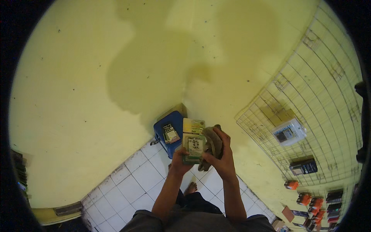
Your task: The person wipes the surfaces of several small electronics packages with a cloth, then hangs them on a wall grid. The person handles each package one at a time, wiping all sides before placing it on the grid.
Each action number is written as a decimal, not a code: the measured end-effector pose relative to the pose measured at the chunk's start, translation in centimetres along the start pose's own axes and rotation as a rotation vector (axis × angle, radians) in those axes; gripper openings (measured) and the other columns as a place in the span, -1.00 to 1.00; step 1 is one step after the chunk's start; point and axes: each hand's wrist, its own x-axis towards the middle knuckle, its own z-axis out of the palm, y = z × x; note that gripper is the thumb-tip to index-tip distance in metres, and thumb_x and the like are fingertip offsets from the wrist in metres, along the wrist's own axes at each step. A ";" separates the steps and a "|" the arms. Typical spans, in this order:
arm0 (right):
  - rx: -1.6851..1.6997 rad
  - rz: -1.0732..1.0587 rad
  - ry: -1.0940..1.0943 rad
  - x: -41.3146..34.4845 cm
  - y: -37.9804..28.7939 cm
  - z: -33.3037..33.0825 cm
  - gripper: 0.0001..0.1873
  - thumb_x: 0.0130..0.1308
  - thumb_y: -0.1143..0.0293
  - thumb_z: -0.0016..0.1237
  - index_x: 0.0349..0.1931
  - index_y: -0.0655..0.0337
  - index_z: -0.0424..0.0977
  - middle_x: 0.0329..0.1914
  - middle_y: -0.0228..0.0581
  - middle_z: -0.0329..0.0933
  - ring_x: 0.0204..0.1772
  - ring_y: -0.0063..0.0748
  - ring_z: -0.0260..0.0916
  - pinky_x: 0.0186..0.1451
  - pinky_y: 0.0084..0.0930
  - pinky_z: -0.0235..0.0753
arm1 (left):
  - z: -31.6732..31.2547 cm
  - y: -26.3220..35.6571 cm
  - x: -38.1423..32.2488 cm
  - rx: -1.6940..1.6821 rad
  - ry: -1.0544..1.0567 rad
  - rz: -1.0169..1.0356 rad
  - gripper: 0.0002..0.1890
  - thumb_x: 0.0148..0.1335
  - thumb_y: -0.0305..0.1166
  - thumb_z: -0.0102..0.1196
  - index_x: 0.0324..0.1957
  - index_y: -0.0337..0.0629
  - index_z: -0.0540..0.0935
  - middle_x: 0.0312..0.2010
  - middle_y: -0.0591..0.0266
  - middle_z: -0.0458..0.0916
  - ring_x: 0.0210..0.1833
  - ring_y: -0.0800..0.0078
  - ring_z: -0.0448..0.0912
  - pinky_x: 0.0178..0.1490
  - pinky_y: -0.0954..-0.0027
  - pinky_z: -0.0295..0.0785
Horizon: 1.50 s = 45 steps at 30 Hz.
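Observation:
My left hand [180, 161] grips a stack of blister-packed phone batteries [194, 145] by its lower end, thumb across the front. The front card is yellow and white on top, with a clear plastic blister below, and bears writing. In my right hand [222, 155] is a bunched grey-brown cloth [213, 140], held against the right edge of the packs. Beyond the packs, to the left, stands a blue plastic stool [177, 124] in the wall corner. Another small pile of battery packs [170, 134] lies on its top.
Yellow walls [72, 116] meet behind the stool. A wire grid rack [298, 87] on the right wall carries a white pack [289, 132], a dark pack [303, 167] and several orange boxes [316, 203]. White floor tiles [127, 182] lie below, under my bare feet [191, 188].

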 end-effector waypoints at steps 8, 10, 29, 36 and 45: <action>-0.799 -0.377 -0.017 -6.0 -5.3 1.4 -0.38 0.48 0.23 -0.05 0.48 0.28 0.32 0.69 0.16 0.05 0.73 0.25 -0.08 0.70 0.16 -0.03 | 13.0 -7.5 -3.4 0.300 0.098 0.178 -0.31 0.67 0.13 -0.35 0.59 -0.13 0.22 0.53 -0.04 0.31 0.56 -0.01 0.31 0.62 -0.13 0.15; -0.901 -0.384 0.013 -5.6 -5.9 0.5 -0.40 0.49 0.22 -0.09 0.48 0.27 0.33 0.69 0.10 0.07 0.74 0.18 -0.07 0.71 0.16 -0.05 | 14.5 -8.9 -4.2 0.004 -0.115 0.015 -0.34 0.68 0.11 -0.36 0.59 -0.06 0.22 0.53 0.01 0.32 0.57 -0.01 0.29 0.62 -0.16 0.13; -0.274 -0.318 0.600 -5.9 -12.9 -14.7 -0.69 0.64 0.48 -0.27 0.22 0.31 0.48 0.10 -0.02 0.60 -0.12 -0.31 0.58 -0.18 -0.40 0.60 | 18.6 -8.8 -7.0 0.415 -0.120 -0.052 -0.15 0.57 0.23 -0.25 0.61 -0.24 0.08 0.50 -0.29 0.28 0.47 -0.29 0.40 0.46 -0.54 0.27; -0.632 -0.518 0.207 -5.4 -14.2 -7.8 -0.52 0.50 0.47 -0.08 0.40 0.22 0.43 0.61 0.07 0.26 0.67 0.13 0.15 0.69 -0.02 0.11 | 18.5 -11.0 -5.2 0.171 -0.221 -0.137 -0.37 0.69 0.03 -0.36 0.55 -0.19 0.23 0.45 -0.09 0.40 0.42 -0.05 0.50 0.42 -0.15 0.47; -0.900 -0.563 0.044 -11.5 -9.4 -2.8 -0.41 0.50 0.27 -0.11 0.50 0.19 0.34 0.71 -0.04 0.11 0.71 -0.01 0.07 0.71 0.02 0.00 | 19.2 -11.6 -3.1 0.347 -0.048 0.161 -0.24 0.64 0.22 -0.36 0.55 -0.20 0.24 0.49 -0.09 0.35 0.45 -0.05 0.43 0.50 -0.09 0.36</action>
